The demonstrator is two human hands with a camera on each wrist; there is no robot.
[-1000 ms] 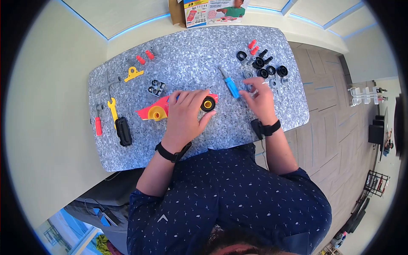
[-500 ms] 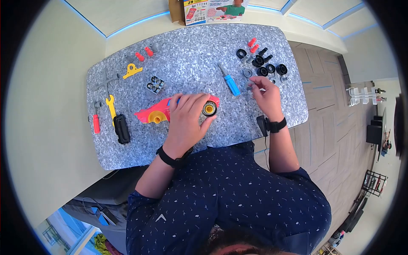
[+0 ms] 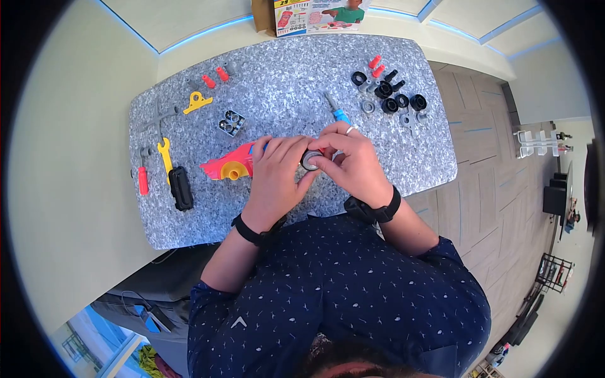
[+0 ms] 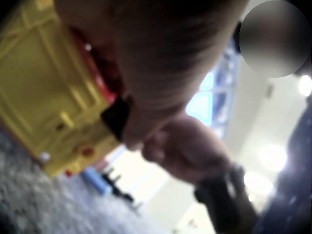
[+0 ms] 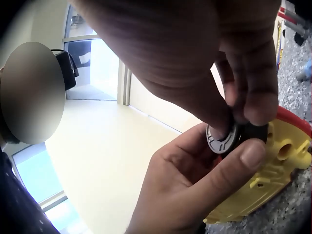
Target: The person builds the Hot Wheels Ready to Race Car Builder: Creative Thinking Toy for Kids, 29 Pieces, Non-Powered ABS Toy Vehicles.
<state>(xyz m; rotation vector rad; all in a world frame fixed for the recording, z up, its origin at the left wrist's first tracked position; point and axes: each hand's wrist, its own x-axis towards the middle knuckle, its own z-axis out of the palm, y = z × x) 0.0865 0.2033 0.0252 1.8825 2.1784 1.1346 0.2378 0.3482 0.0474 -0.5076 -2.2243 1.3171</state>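
Left of the hands (image 3: 275, 169), a yellow wrench (image 3: 165, 154) and a red-handled tool (image 3: 143, 181) lie on the speckled worktop (image 3: 277, 82). Beyond the hands, past its far edge, stands a printed box (image 3: 320, 16) (a bold 29 shows on it). Well right, a white rack (image 3: 535, 150) and, nearer, patterned flooring (image 3: 472, 142); behind and left, a dark seat (image 3: 157, 277).

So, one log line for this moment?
left hand: grips red car | right hand: holds grey disc at black wheel | blue screwdriver: on table
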